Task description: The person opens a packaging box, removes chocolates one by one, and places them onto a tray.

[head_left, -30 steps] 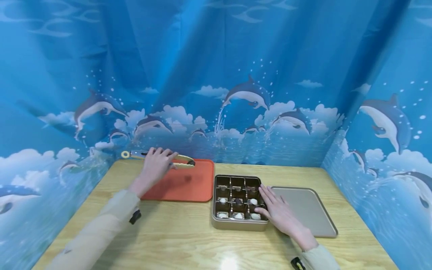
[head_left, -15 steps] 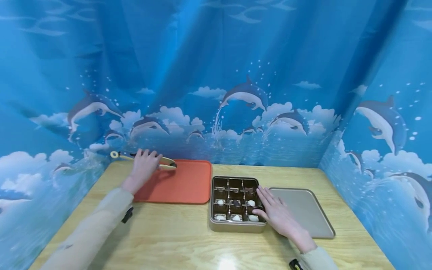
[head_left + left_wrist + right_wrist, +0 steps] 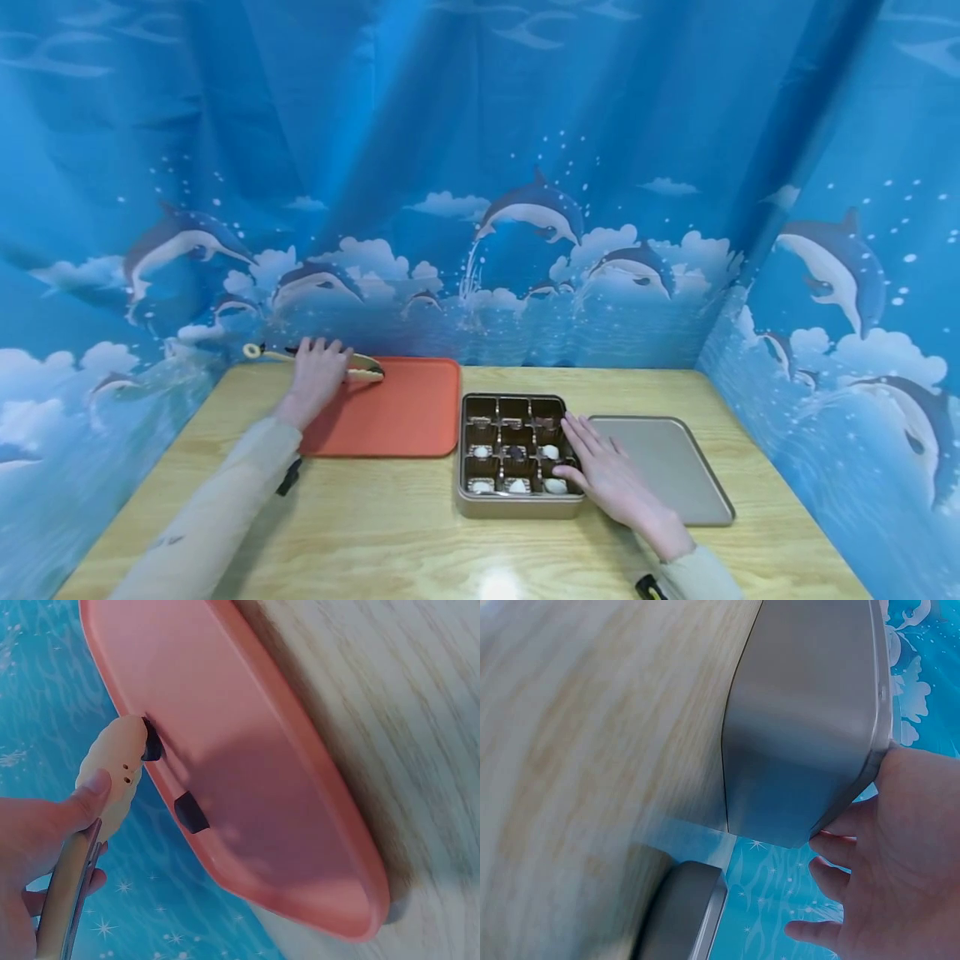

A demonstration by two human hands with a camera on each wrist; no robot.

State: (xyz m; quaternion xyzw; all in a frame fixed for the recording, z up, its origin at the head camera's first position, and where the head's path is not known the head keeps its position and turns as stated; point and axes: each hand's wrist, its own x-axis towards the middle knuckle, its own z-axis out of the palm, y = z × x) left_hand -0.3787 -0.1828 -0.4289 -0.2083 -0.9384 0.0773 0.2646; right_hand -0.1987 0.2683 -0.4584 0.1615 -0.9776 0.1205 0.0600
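My left hand (image 3: 318, 379) grips tongs (image 3: 112, 761) with cream, scalloped tips, over the left part of an orange-red tray (image 3: 420, 408). A small dark piece (image 3: 152, 741), like chocolate, shows at the tips of the tongs in the left wrist view. Another dark piece (image 3: 191, 812) lies on the tray near its far rim; in the head view my hand hides it. To the right stands a bronze tin (image 3: 517, 507) with a divided dark liner, with white and dark pieces in its nearer compartments. My right hand (image 3: 611, 479) rests on the tin's right rim, fingers straight.
A flat metal lid (image 3: 667, 467) lies right of the tin, partly behind my right hand. The tin stands close beside the tray's right edge on a wooden table (image 3: 375, 533). A blue dolphin-print curtain (image 3: 450, 167) hangs right behind the table and at its sides.
My left hand has moved left and lowered the tongs, with the dark piece at their tips, toward the tray's left part. The right hand stays on the tin; the whole view has shifted slightly.
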